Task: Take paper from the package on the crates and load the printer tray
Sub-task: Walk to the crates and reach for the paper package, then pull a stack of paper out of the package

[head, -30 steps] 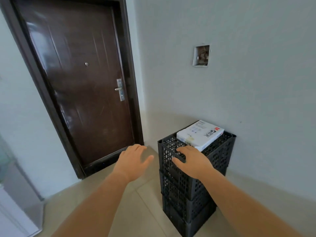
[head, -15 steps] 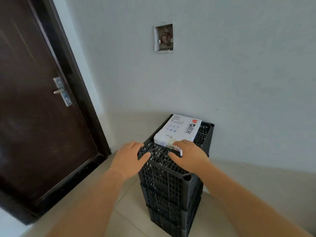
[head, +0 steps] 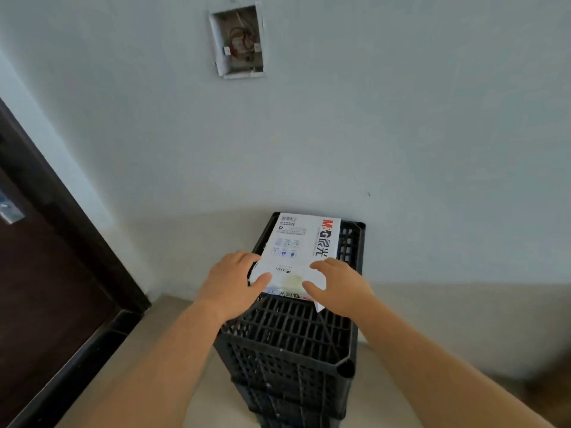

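A white paper package [head: 298, 245] with red and black print lies flat on top of a stack of black slatted crates [head: 287, 347] against the wall. My left hand [head: 233, 282] rests at the package's near left corner, thumb on its top, fingers spread. My right hand [head: 338, 285] hovers over the near right corner with fingers apart, touching the wrapper's edge. Neither hand has closed around the package. No printer is in view.
A dark brown door [head: 40, 273] with its frame stands to the left. An open wall box with exposed wires [head: 239, 41] is set in the grey wall above the crates. Beige floor tiles [head: 432, 381] surround the stack.
I have stepped closer and turned right, so the door slid left. Both hands moved forward from the crate's front edge onto the near end of the package.
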Tool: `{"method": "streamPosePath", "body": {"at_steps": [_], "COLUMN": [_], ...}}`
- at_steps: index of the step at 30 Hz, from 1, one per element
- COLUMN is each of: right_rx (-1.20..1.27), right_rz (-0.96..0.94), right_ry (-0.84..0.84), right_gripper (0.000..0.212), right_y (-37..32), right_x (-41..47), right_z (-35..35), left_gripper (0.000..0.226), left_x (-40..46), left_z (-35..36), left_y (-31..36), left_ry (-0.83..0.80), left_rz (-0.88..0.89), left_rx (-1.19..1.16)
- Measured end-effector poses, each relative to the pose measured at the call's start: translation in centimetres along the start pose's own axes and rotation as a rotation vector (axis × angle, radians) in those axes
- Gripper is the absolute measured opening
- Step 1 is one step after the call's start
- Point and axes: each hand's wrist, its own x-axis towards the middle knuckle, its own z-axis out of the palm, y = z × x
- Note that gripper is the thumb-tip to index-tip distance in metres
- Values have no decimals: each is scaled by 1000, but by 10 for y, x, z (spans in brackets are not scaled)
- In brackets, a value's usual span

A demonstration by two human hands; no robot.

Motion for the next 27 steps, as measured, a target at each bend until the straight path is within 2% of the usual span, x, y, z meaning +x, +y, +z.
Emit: {"method": "streamPosePath", "body": {"at_steps": [14, 21, 27], "right_rx": [-39, -75, -137], "right_rz": [303, 344, 325], "right_ry": [-36, -97, -139], "right_gripper": [54, 54, 47], "right_y": [-10, -13, -9], "right_x": [59, 68, 91], "right_z": [30, 55, 65], "left_gripper": [58, 57, 56], "left_x": [106, 113, 119], "left_z": [57, 85, 92], "left_y": [-48, -59, -61], "left_ry": [-176, -265, -254], "left_rz": [285, 297, 259], "left_rx": [-94, -166, -170]}}
